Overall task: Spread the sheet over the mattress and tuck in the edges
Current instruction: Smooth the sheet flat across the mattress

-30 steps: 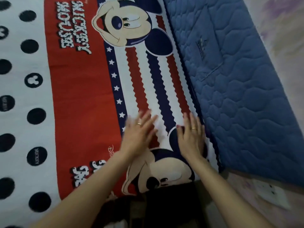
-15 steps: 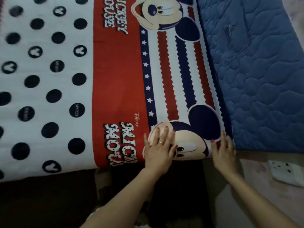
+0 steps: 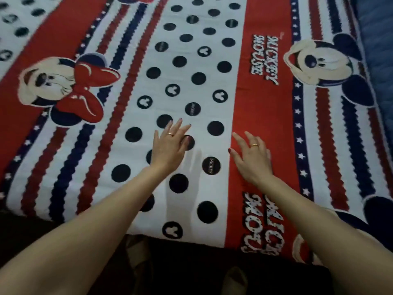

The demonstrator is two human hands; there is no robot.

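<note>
1. Sheet [image 3: 212, 92] with a cartoon mouse print lies spread flat across the bed, covering nearly the whole view; its near edge runs along the bed's near side, above the dark floor [image 3: 191, 273].
2. My left hand [image 3: 170, 145] lies flat on the white band with black dots, fingers straight and a little fanned, pointing far and right, holding nothing. A ring [image 3: 170, 134] sits on one finger.
3. My right hand [image 3: 252, 158] lies flat on the red band just right of the dotted one, fingers straight and spread, gripping nothing. It too wears a ring [image 3: 254, 145].
4. My two hands are near each other but apart, with a black dot marked with lettering between my wrists.
5. A mouse face with a red bow [image 3: 63, 88] is printed far left of my left hand; another mouse face [image 3: 319, 62] is printed far right, beside striped and starred bands.
6. Blue quilted mattress [image 3: 380, 60] shows bare along the right edge, touching the sheet's right border.
</note>
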